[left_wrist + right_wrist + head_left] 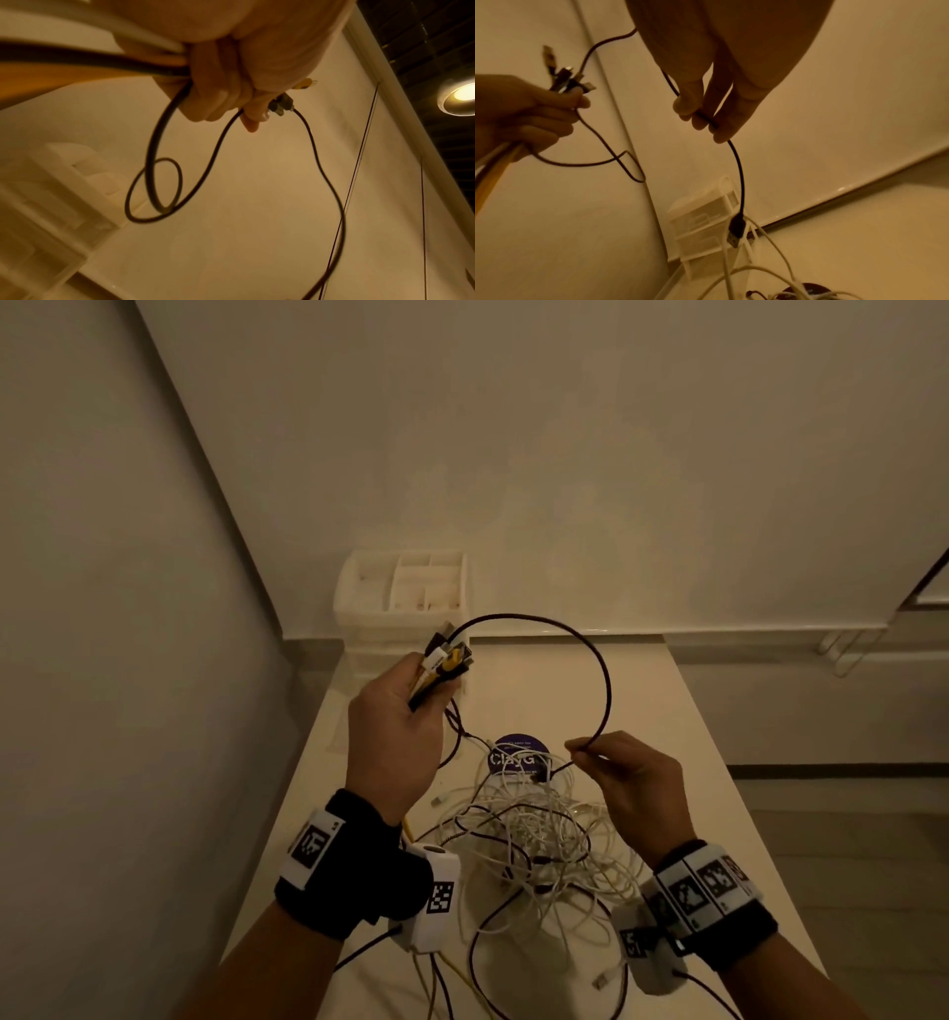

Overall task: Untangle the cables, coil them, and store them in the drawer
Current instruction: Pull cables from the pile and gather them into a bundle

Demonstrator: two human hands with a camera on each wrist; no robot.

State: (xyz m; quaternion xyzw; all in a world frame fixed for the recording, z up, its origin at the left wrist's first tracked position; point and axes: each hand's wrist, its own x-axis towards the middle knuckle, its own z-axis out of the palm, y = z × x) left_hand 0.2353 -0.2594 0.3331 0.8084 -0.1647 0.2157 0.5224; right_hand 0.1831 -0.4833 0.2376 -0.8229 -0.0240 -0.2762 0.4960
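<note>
Dark thin braided cable pinched by right hand; left hand clenches plug bundle.
Risk: USB end snags white cable tangle, tightening knot.

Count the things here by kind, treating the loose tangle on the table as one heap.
Hands: 2, left hand, right hand
Dark cable between them: 1
Bundle of cable ends: 1
Tangled heap: 1
White drawer unit: 1
Purple disc: 1
Total: 7
</note>
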